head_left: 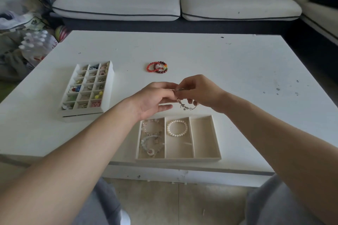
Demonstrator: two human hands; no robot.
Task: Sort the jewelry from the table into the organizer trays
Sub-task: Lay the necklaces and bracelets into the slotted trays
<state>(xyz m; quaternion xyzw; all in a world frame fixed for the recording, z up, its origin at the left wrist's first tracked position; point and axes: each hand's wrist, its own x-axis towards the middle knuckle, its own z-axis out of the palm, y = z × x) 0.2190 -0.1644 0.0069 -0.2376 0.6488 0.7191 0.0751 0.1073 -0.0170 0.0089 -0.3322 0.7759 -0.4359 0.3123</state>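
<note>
Right hand (200, 93) and left hand (157, 97) are both pinched on a charm bracelet (187, 105), which is held above the counter (237, 69). The three-compartment tray (203, 139) lies just below, nearer the person. Two red bead bracelets (157, 67) lie unsorted beyond the hands.

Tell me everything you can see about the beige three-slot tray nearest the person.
A shallow beige rectangular tray, seemingly fabric-lined, lying flat at the white table's near edge. Two dividers make three long slots: the left holds two pale beaded bracelets, the middle a pearl bracelet, the right nothing.
</note>
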